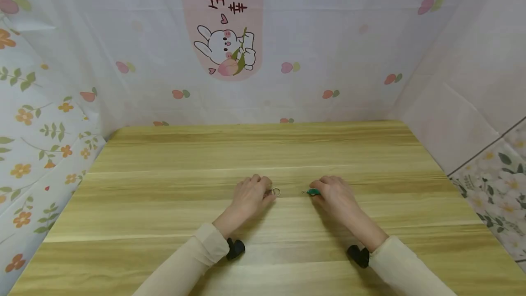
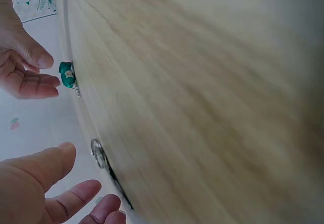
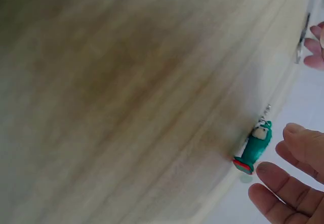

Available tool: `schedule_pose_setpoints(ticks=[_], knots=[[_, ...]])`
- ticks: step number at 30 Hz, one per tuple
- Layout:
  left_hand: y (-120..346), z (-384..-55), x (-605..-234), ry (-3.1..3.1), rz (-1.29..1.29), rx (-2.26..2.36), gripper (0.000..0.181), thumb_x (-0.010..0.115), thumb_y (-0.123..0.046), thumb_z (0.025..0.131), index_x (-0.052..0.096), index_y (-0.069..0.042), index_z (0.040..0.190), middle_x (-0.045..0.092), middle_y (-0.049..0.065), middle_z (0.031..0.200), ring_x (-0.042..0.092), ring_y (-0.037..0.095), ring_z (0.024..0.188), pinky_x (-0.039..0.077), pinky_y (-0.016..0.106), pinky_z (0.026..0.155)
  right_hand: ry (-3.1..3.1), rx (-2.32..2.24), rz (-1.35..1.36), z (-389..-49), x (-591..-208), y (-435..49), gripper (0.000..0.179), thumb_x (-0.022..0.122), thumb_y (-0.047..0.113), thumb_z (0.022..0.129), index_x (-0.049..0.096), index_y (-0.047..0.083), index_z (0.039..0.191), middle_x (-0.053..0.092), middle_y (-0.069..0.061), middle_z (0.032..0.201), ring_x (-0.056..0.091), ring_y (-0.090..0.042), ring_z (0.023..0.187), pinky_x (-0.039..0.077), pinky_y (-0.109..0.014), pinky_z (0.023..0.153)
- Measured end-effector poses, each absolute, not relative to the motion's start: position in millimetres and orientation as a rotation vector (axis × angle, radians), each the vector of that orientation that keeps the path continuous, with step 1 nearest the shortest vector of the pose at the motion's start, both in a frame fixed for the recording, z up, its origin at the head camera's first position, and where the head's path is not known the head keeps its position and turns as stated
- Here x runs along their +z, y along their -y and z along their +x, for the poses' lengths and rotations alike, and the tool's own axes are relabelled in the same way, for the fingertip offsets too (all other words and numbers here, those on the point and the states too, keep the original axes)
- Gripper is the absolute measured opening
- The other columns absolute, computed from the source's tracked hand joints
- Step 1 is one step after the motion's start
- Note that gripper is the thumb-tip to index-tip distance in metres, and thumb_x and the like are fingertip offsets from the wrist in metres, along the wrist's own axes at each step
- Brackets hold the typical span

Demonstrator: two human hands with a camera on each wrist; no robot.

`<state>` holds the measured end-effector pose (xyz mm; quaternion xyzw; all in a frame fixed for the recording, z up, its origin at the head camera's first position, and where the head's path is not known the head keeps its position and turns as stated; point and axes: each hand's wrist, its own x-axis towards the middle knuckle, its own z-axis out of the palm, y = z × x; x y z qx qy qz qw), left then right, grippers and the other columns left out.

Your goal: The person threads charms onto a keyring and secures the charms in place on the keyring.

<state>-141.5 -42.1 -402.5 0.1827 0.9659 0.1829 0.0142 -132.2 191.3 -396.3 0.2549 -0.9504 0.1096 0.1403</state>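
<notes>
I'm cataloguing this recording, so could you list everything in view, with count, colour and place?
Metal ring: one, silvery, on the table near the left grip
Strip: one, dark, by the ring
Figurine charm: one, green with red base, on the table near the right grip
Short chain: one, silvery, at the charm's end
Table: one, yellow-brown wood grain, beneath everything
Back cloth: one, white with rabbit and fruit prints, behind the table
Left cloth: one, white with orange flowers, left
Wrist devices: two, black, at the cuffs
Sleeves: two, cream, foreground
Left grip: one, bare, left of centre
Right grip: one, bare, right of centre
</notes>
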Motion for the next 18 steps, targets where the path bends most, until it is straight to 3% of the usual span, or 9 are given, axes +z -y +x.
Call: schedule_pose_setpoints(ticks=[4, 10, 18], knots=[[37, -146, -405, -2.977, 0.555, 0.587, 0.026, 0.066, -0.032, 0.087, 0.061, -0.014, 0.104, 0.056, 0.001, 0.091, 0.052, 0.021, 0.079, 0.044, 0.036, 0.073, 2.789, 0.300, 0.767, -137, -399, -187, 0.019, 0.079, 0.002, 0.070, 0.068, 0.006, 0.086, 0.065, -0.006, 0.082, 0.061, -0.023, 0.078, 0.050, -0.043, 0.079], [28, -152, -406, -2.925, 0.506, 0.607, 0.032, 0.067, -0.031, 0.087, 0.061, -0.014, 0.113, 0.058, 0.004, 0.100, 0.055, 0.022, 0.088, 0.044, 0.041, 0.083, 2.874, 0.252, 0.754, -143, -403, -184, 0.021, 0.080, 0.003, 0.070, 0.063, 0.010, 0.082, 0.061, -0.003, 0.078, 0.057, -0.022, 0.075, 0.050, -0.039, 0.069], [23, -156, -407, -2.900, 0.453, 0.627, 0.023, 0.068, -0.026, 0.086, 0.061, -0.016, 0.106, 0.057, 0.002, 0.101, 0.053, 0.021, 0.088, 0.039, 0.042, 0.084, 2.903, 0.240, 0.731, -146, -406, -183, 0.022, 0.076, 0.000, 0.074, 0.058, 0.011, 0.078, 0.056, -0.002, 0.076, 0.055, -0.023, 0.074, 0.047, -0.038, 0.063]])
